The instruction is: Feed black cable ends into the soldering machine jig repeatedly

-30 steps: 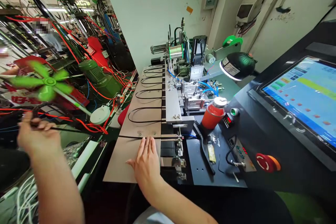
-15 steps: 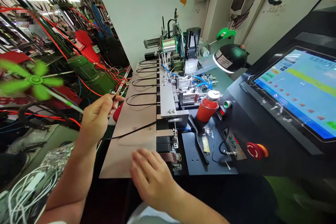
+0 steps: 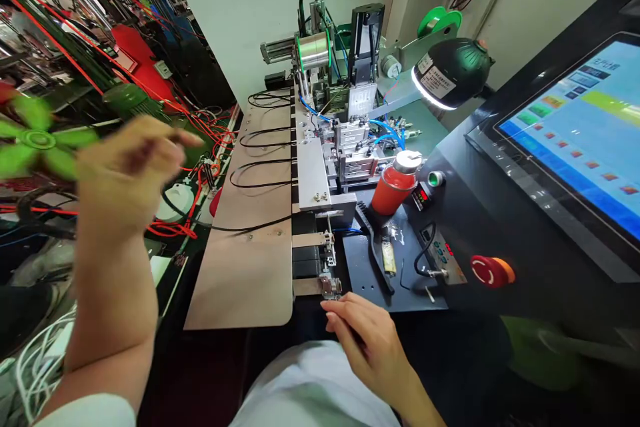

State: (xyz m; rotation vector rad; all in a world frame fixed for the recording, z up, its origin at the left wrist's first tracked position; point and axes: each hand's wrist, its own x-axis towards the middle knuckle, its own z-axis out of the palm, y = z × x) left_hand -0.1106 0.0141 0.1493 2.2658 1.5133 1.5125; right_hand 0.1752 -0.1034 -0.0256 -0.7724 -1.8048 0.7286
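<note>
My left hand is raised left of the metal plate, blurred, its fingers curled together; anything inside them is too smeared to make out. Near the front end of the machine, my right hand has its thumb and forefinger close together beside a small metal clamp; whatever lies between the fingertips is too small to tell. Several black cable loops lie across the plate, their ends at the machine's rail. One black cable stretches leftward over the plate's edge.
An orange-red bottle with a silver lid stands beyond a black brush. To the right are a red stop button and a touchscreen. A black lamp hangs over the machine. A green fan is at far left.
My left hand has moved left and up, away from the plate. My right hand has shifted right, off the plate to the front clamp. The view has tilted down and moved closer.
</note>
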